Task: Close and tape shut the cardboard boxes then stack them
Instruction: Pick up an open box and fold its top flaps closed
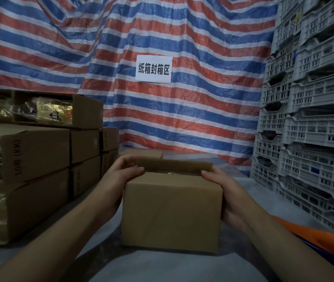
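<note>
Cardboard box [171, 212] sits on grey table [162, 267], near flap down, far flap up. My left hand [121, 176] and right hand [221, 186] clasp its top corners, fingers curled over edges. Risk: flap springs back (no tape visible). Striped tarp [182, 119] behind; stacked boxes [36, 159] left, crates [308, 119] right.

Sign [153, 69]: 纸箱封箱区; stacked box [35, 154]: 10号 (KK).

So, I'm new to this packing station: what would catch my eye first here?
Probably the striped tarp across the back wall, with a white paper sign on it. Below, the left hand and right hand grip a small cardboard box, its far flap still up.
</note>
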